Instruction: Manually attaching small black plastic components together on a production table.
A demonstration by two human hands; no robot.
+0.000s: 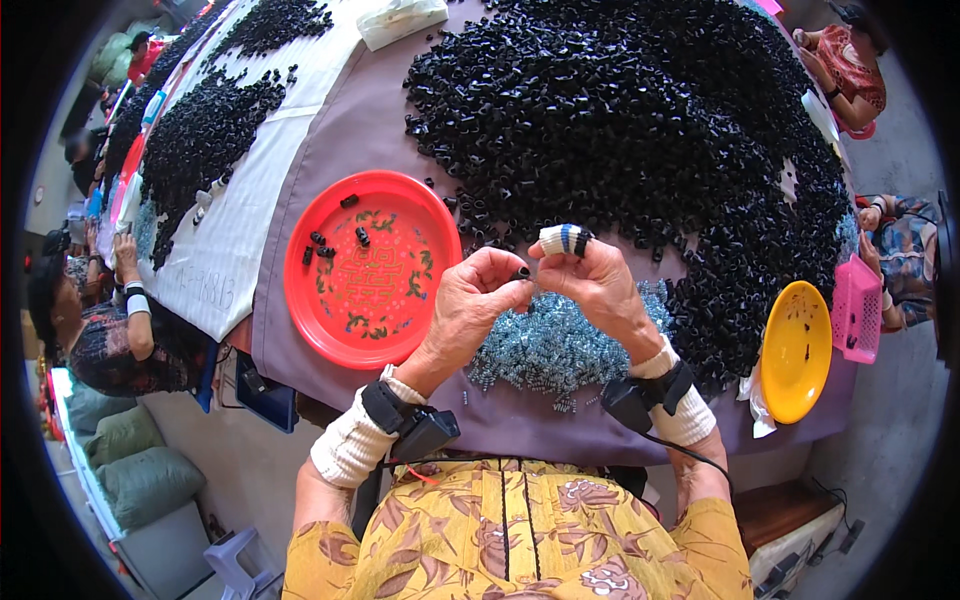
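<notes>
My left hand pinches a small black plastic part between thumb and fingertips. Close beside it, my right hand has its thumb and fingers pressed together, and whatever sits in them is too small to make out. A white knitted finger cover with blue and dark stripes wraps one right finger. Below both hands spreads a heap of small metal springs. Beyond them lies a large pile of small black plastic parts. Left of my left hand, a red round tray carries several black pieces.
A yellow plate with a few black bits and a pink basket stand at the right. A white block-shaped object lies at the far side. Purple cloth covers the table. Other people sit along both sides.
</notes>
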